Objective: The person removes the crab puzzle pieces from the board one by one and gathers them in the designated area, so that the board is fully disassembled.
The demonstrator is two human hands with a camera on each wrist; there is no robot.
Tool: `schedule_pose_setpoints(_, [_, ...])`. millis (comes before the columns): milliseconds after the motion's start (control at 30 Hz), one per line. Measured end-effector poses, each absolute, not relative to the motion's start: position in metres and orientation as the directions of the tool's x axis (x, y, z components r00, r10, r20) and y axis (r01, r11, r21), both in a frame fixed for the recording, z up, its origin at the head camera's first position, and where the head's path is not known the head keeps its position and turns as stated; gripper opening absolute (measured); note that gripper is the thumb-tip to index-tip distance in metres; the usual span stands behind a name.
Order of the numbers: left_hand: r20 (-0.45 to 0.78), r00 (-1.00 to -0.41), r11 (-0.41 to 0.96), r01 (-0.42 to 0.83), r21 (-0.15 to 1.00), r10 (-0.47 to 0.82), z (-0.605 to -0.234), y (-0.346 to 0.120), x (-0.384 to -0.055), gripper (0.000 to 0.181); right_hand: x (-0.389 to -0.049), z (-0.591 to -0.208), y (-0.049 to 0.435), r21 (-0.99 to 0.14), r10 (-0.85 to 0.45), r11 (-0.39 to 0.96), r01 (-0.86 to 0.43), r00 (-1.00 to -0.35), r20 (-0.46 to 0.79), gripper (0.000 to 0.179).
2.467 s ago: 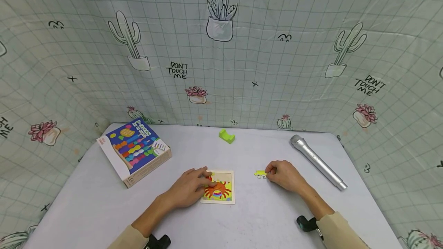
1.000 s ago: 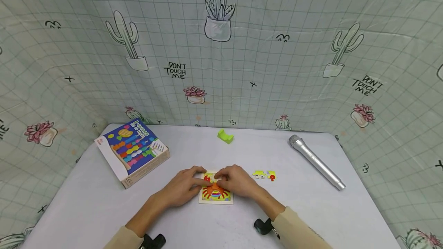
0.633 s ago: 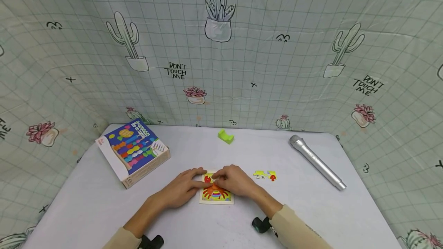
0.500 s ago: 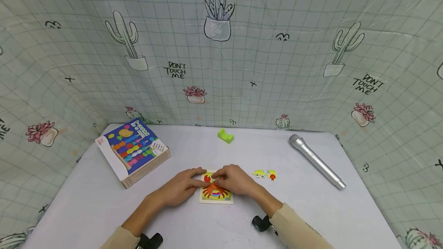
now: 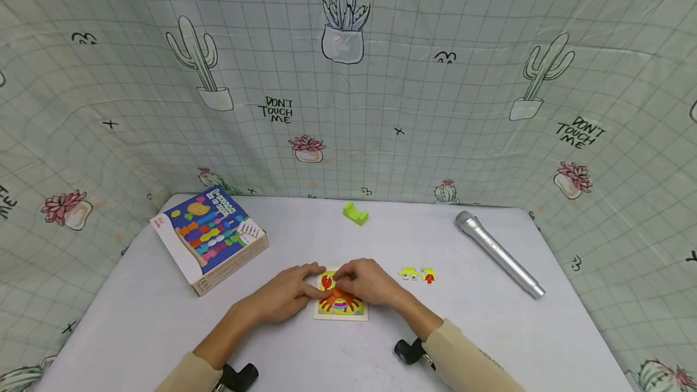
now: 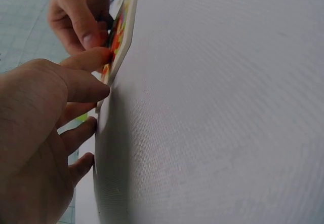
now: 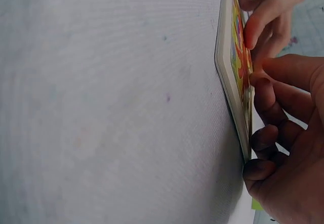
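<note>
A small square puzzle board [image 5: 342,318] with a pale frame and a crab picture lies on the table in front of me. My left hand [image 5: 285,295] rests at its left side, fingers mostly straight; one fingertip touches the picture in the left wrist view. Curled over the upper middle is my right hand [image 5: 370,283], thumb and index finger together as around a puzzle piece that they hide. Two loose puzzle pieces lie to the right: a yellow one with eyes [image 5: 408,273] and a yellow one with a red claw [image 5: 428,276].
A blue and white toy box [image 5: 209,238] lies at the back left. Behind the board sits a green curved block [image 5: 356,214]. To the right lies a silver microphone [image 5: 500,254]. A patterned cloth [image 5: 348,107] hangs behind the table.
My right hand has gone from the loose pieces on the right to the board, uncovering the red-claw piece. Over the last second both hands have barely moved.
</note>
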State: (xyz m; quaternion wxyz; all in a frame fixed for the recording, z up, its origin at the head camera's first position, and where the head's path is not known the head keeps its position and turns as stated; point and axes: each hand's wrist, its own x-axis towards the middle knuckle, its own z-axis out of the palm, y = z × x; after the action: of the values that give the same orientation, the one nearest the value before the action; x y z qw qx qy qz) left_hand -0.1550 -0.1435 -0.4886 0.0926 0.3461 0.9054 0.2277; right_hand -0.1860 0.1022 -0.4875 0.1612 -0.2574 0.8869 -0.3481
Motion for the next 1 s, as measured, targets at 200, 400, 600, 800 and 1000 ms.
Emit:
schedule_pose_setpoints(200, [0.01, -0.739, 0.652, 0.6, 0.464, 0.673, -0.4899, -0.1433, -0.1546, 0.038, -0.1857, -0.4883, 0.1005, -0.711, -0.559, 0.624, -0.324, -0.821, -0.118, 0.02])
schedule_pose_setpoints(400, [0.042, -0.722, 0.63, 0.629, 0.457, 0.69, -0.4896, -0.1435, -0.1527, 0.042, -0.1854, -0.4906, 0.0997, -0.717, -0.561, 0.618, -0.324, -0.82, -0.113, 0.018])
schedule_pose_setpoints(600, [0.067, -0.715, 0.619, 0.644, 0.448, 0.696, -0.4889, -0.1423, -0.1519, 0.044, -0.1859, -0.4912, 0.0997, -0.712, -0.56, 0.616, -0.338, -0.823, -0.094, 0.015])
schedule_pose_setpoints(800, [0.072, -0.72, 0.622, 0.641, 0.449, 0.69, -0.4897, -0.1424, -0.1523, 0.043, -0.1866, -0.492, 0.0985, -0.729, -0.522, 0.618, -0.294, -0.847, -0.101, 0.02])
schedule_pose_setpoints(1000, [0.045, -0.734, 0.638, 0.617, 0.462, 0.678, -0.4902, -0.1428, -0.1529, 0.042, -0.1872, -0.4909, 0.0952, -0.698, -0.503, 0.646, -0.31, -0.861, -0.083, 0.025])
